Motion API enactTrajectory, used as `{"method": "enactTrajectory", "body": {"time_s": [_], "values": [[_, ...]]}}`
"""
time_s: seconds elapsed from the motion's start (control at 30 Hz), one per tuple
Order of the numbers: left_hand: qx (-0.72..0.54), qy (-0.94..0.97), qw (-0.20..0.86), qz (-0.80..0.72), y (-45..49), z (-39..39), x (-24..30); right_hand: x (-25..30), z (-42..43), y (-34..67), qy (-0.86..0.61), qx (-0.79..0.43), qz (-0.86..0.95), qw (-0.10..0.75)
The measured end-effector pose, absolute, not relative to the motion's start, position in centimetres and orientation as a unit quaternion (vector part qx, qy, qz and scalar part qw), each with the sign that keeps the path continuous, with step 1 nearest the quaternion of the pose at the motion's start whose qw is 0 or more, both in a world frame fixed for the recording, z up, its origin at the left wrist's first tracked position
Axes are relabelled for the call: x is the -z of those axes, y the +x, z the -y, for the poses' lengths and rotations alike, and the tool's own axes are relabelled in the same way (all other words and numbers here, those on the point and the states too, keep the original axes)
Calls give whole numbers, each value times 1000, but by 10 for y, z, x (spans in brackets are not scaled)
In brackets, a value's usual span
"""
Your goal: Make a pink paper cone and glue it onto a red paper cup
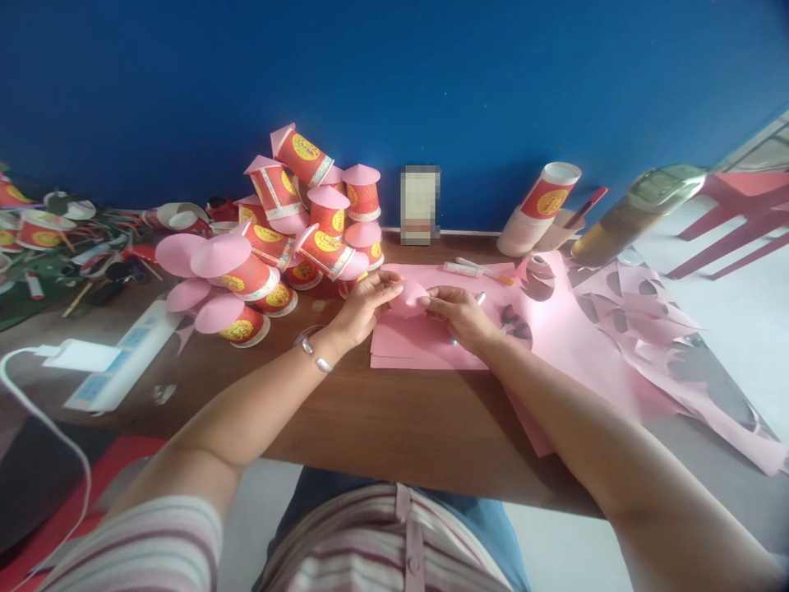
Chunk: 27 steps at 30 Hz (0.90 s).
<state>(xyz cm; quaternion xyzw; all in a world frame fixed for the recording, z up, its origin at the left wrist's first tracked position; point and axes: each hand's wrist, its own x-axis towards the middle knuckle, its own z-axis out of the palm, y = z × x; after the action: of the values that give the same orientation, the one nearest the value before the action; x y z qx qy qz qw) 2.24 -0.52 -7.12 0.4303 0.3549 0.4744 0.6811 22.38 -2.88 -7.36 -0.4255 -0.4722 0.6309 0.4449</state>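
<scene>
A small piece of pink paper, curved like a shallow cone, is held up between my two hands above the pink sheets. My left hand pinches its left edge between thumb and fingers. On the opposite edge, my right hand grips it the same way. Flat pink paper sheets lie on the table beneath. Beside my right hand are a pen and scissors, partly covered by the hand. To the left stands a pile of red paper cups with pink cone tops.
Cut pink paper scraps spread over the right side. A glue stick, a stack of paper cups and a bottle of brown liquid are at the back. A power strip with a plugged-in charger lies left, near cluttered craft pieces.
</scene>
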Motion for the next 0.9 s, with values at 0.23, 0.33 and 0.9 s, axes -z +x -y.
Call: {"method": "enactTrajectory", "body": {"time_s": [0.23, 0.33, 0.9], "values": [[-472, 419, 692, -352, 22, 5, 70, 73, 29, 226, -427, -611, 503, 437], [-479, 404, 692, -359, 23, 5, 68, 78, 27, 227, -406, -631, 494, 439], [-460, 459, 663, -372, 25, 10, 66, 72, 32, 222, -391, -684, 450, 420]]}}
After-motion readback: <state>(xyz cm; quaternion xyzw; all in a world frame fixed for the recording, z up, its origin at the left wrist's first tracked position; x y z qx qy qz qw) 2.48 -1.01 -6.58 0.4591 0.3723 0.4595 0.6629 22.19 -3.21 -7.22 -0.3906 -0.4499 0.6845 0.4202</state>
